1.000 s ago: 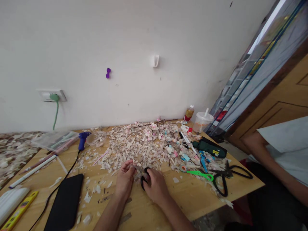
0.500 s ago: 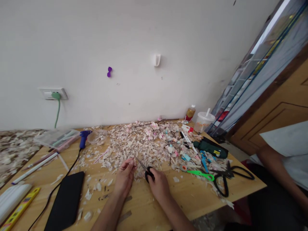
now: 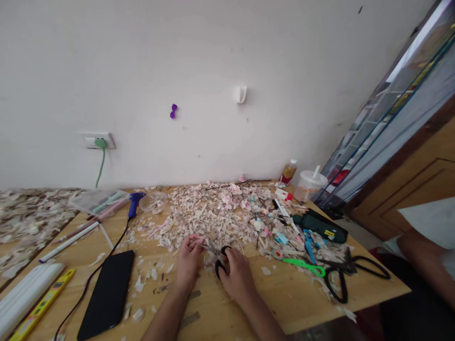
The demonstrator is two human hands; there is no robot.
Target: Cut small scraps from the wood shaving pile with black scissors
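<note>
My right hand [image 3: 237,272] grips a pair of black-handled scissors [image 3: 213,248], its fingers in the loops and the blades pointing left. My left hand [image 3: 189,255] is closed in a pinch at the blade tips. Between its fingertips is a small pale piece [image 3: 199,241], too small to make out for certain. Both hands are over the front edge of a heap of pale, thin scraps [image 3: 206,213], which covers the middle of the wooden table [image 3: 273,300]. Pink blossoms [image 3: 232,190] lie among the scraps at the back.
On the left are a black phone [image 3: 106,296], a blue glue gun [image 3: 135,203] with its cord and a yellow level [image 3: 46,303]. To the right lie large black scissors [image 3: 337,279], a green cutter [image 3: 305,266], a dark umbrella [image 3: 322,225] and a lidded cup [image 3: 310,184]. Another person's arm [image 3: 423,260] is at far right.
The scissors' handles have spread apart and their blades now point more level toward my left fingertips. The whole view has shifted, so everything appears farther right and slightly lower.
</note>
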